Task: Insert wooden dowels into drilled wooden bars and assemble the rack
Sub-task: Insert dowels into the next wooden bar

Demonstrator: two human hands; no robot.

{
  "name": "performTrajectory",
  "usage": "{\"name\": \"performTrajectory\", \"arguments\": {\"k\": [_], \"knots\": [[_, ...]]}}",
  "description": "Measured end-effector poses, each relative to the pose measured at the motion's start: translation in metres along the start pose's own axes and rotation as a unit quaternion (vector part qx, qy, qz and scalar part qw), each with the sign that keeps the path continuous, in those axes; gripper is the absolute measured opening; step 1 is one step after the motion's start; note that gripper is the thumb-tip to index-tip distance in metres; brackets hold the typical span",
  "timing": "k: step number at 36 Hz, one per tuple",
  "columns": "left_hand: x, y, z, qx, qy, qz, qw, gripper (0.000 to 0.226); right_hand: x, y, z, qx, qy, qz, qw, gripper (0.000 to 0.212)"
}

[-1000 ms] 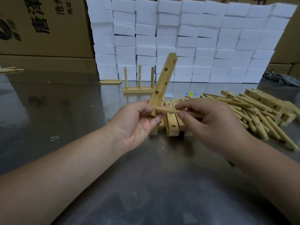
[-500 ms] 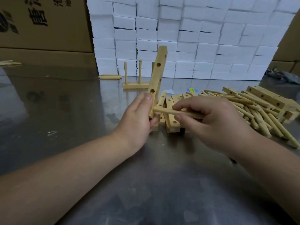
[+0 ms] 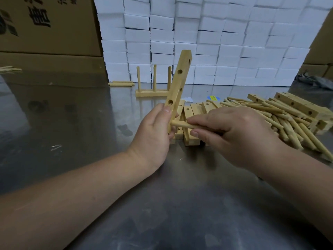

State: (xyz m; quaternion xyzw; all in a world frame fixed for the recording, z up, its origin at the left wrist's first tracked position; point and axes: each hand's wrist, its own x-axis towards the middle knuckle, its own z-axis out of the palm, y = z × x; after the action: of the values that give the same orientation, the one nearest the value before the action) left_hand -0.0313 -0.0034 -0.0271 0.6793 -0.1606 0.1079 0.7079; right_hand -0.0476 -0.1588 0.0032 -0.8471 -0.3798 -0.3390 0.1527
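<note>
My left hand [image 3: 153,134] grips the lower end of a drilled wooden bar [image 3: 180,82], which stands nearly upright and leans a little right. My right hand [image 3: 234,134] pinches a wooden dowel [image 3: 182,124] lying level, its left tip meeting the bar's lowest hole. Three empty holes show higher up the bar. Behind it, a finished bar with three upright dowels [image 3: 153,87] stands on the table.
Loose drilled bars [image 3: 191,112] lie just behind my hands. A heap of dowels [image 3: 288,123] and more bars [image 3: 295,105] fills the right side. Two dowels [image 3: 120,83] lie at the back left. White boxes [image 3: 207,33] and cardboard cartons [image 3: 45,27] line the back of the metal table [image 3: 72,123].
The bar has swung from a strong lean to nearly upright. My left hand shifted its grip along the bar's lower end, and the dowel tip has gone to the lowest hole.
</note>
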Motion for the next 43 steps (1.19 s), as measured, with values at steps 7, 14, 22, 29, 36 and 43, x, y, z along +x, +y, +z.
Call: {"name": "performTrajectory", "arguments": {"k": [7, 14, 22, 29, 36, 43], "knots": [[-0.001, 0.0, 0.001, 0.006, 0.019, 0.03, 0.999, 0.032, 0.0, -0.004, 0.004, 0.046, 0.023, 0.031, 0.998, 0.026], [-0.002, 0.001, -0.001, 0.016, 0.011, 0.064, 0.998, 0.032, -0.003, -0.008, 0.007, 0.191, -0.011, 0.162, 0.968, 0.021], [0.001, -0.001, -0.002, 0.029, 0.015, 0.103, 0.994, 0.023, 0.0, -0.013, 0.008, 0.328, 0.0, 0.252, 0.91, 0.014], [0.002, -0.005, -0.003, 0.037, 0.014, 0.135, 0.99, 0.021, 0.001, -0.014, 0.01, 0.435, 0.001, 0.311, 0.845, 0.012], [0.007, -0.013, -0.003, 0.091, 0.028, 0.112, 0.989, 0.021, 0.003, -0.009, 0.007, 0.397, -0.003, 0.312, 0.863, 0.011], [0.013, -0.013, -0.007, 0.166, 0.064, 0.108, 0.978, 0.027, 0.001, -0.01, 0.014, 0.345, -0.022, 0.318, 0.883, 0.011]]}}
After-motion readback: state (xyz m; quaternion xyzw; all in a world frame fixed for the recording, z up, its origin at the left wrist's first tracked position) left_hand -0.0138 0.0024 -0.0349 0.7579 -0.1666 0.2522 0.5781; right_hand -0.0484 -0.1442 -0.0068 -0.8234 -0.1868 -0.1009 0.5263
